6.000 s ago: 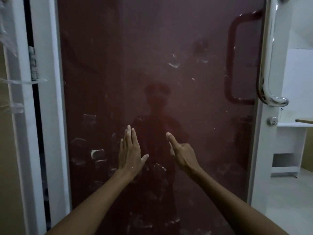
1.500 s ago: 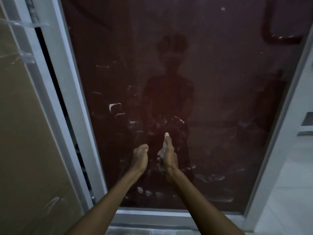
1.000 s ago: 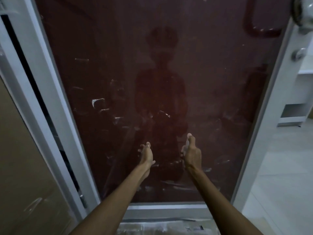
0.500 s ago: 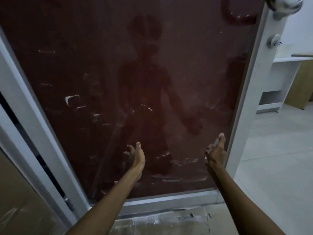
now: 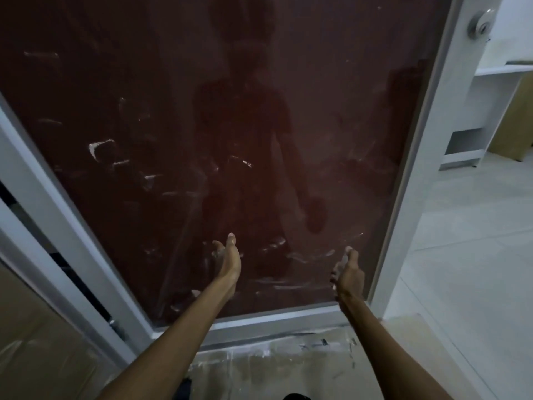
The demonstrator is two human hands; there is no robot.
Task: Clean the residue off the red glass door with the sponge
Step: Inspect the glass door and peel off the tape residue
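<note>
The red glass door (image 5: pixel 317 90) fills most of the view, set in a white frame. White residue (image 5: pixel 101 147) streaks its left and lower parts. My left hand (image 5: pixel 227 259) reaches toward the lower middle of the glass, fingers relaxed, holding nothing. My right hand (image 5: pixel 349 274) hovers near the lower right corner of the glass, beside the frame, fingers loosely extended and empty. I cannot see a sponge anywhere.
A white door frame (image 5: pixel 427 157) runs down the right side, with a round lock (image 5: pixel 480 21) near the top. Taped cardboard (image 5: pixel 274 368) covers the floor below the door. A white shelf unit (image 5: pixel 476 116) stands at the right on pale tiles.
The view has dropped to the door's lower part. My hands, once together at the lower middle, spread apart; the right one moved toward the right frame.
</note>
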